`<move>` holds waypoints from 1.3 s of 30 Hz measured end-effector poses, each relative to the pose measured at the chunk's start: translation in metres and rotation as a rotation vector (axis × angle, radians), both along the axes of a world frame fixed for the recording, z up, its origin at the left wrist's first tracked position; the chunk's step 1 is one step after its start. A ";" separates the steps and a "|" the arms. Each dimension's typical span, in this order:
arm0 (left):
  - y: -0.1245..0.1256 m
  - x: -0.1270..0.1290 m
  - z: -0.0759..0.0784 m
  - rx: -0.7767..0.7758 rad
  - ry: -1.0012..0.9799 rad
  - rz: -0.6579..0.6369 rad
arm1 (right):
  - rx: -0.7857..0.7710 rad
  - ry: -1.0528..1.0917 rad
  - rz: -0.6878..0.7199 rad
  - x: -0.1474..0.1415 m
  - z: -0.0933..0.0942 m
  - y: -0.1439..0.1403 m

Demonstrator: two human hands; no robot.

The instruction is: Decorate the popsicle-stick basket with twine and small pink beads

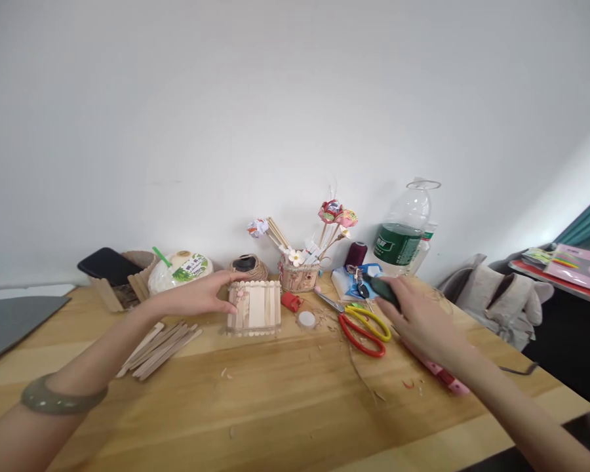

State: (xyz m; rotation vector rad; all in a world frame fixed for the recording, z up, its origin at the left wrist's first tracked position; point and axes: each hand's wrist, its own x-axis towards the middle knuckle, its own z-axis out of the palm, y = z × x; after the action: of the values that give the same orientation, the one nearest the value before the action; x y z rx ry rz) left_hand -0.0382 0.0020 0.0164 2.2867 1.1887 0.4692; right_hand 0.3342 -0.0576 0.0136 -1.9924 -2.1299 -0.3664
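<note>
Steadying the stick box (254, 307), left hand (204, 295) spread; right hand (417, 314) gripping a green tool (384, 288), bare table (285, 393) nearside.

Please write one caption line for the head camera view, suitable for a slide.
Left hand steadies a craft-stick box while the right hand grips a dark green tool beside scissors on a wooden table.

The left hand (204, 295) rests on the wooden table (285, 400) with its fingertips touching the left edge of a small box of craft sticks (254, 308), which stands upright near the table's middle. The right hand (423, 321) is closed around a dark green tool (382, 288), held above the table just right of the red-and-yellow scissors (361, 324). A loose bundle of craft sticks (157, 347) lies flat left of the box, and a green-labelled plastic bottle (403, 236) stands at the wall.
</note>
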 end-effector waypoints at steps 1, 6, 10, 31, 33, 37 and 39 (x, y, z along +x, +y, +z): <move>0.001 0.001 -0.001 -0.003 -0.003 -0.011 | -0.012 0.018 0.050 -0.013 -0.002 -0.006; -0.004 0.008 -0.006 -0.020 -0.026 -0.029 | -0.088 0.235 0.256 -0.062 -0.012 -0.024; -0.014 0.013 -0.015 -0.037 -0.052 -0.016 | -0.116 0.300 0.380 -0.086 -0.020 -0.026; -0.021 0.010 -0.025 -0.214 -0.332 0.096 | -0.008 0.389 0.531 -0.120 -0.025 -0.004; -0.021 0.012 -0.026 -0.228 -0.373 0.112 | -0.012 0.356 0.503 -0.120 -0.026 -0.004; -0.021 0.017 -0.031 -0.240 -0.440 0.141 | -0.107 0.561 0.449 -0.119 -0.029 -0.005; -0.021 0.020 -0.033 -0.235 -0.468 0.159 | -0.192 0.759 0.409 -0.117 -0.027 -0.005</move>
State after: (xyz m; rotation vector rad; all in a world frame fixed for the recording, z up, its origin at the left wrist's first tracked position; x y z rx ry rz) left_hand -0.0187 -0.0192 -0.0163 1.7623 1.1173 0.8235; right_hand 0.2176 -0.0628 -0.0137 -1.3734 -1.9991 0.5853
